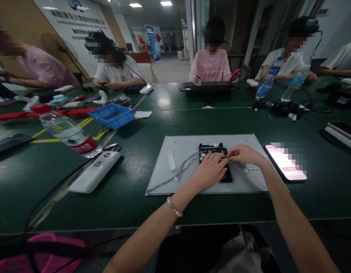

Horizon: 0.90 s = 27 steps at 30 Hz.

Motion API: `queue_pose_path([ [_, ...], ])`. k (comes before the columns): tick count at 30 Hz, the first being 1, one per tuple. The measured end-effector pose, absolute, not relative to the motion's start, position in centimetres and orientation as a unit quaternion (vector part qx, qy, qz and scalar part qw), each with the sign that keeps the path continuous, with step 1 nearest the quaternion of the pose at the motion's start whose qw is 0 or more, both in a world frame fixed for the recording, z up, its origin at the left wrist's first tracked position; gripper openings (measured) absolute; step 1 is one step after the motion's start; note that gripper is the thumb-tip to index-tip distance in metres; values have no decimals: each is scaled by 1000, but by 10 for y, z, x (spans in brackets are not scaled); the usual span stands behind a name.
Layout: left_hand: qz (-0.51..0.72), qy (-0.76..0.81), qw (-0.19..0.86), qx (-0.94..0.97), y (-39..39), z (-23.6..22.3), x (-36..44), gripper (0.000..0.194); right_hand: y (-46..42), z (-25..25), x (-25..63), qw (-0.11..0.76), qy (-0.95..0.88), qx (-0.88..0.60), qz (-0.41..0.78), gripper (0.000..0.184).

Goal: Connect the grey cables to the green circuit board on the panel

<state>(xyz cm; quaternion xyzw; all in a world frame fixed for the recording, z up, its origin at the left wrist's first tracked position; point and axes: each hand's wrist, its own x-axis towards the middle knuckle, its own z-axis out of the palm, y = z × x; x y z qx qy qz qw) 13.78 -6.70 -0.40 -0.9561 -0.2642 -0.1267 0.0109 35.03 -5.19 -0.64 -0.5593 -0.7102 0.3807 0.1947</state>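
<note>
A flat grey panel (161,178) lies on the table before me, with a black plastic housing (228,176) on its middle. Over this housing my left hand (211,170) is closed, fingers bent down onto it and hiding much of it. My right hand (245,154) pinches at the housing's upper right edge; what sits between its fingertips is too small to make out. Thin grey cables (189,161) run from the housing's left side across the panel to its lower left corner. A white strip (171,160) is on the panel's left part.
Right of the panel lies a lit phone (287,163). To the left are a white power bank (95,172), a tilted water bottle (69,132) and a blue tray (113,115). Two more bottles stand at the back right. Several people sit around the table (152,212).
</note>
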Motion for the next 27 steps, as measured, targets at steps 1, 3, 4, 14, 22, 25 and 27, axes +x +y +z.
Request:
queue_pose_path([
  [1,-127,-264,10,-956,-67,-4,138,29,-52,-6,350,201,-710,-562,373,19],
  [3,-129,-262,9,-956,-67,-4,137,29,-50,-6,351,215,-706,-570,361,20],
  [4,-129,-261,8,-956,-67,-3,137,30,-49,-8,352,223,-702,-574,358,20],
  [14,-162,-283,0,-945,-64,5,133,35,-45,-17,353,299,-702,-567,310,16],
  [22,-208,-387,-2,-898,-49,6,119,37,-42,-14,327,365,-738,-554,126,22],
  [25,-214,-413,-8,-885,-44,-2,116,40,-36,-17,319,337,-764,-541,102,26],
  [27,-212,-427,-15,-879,-42,-9,115,42,-31,-17,314,297,-782,-540,94,28],
])
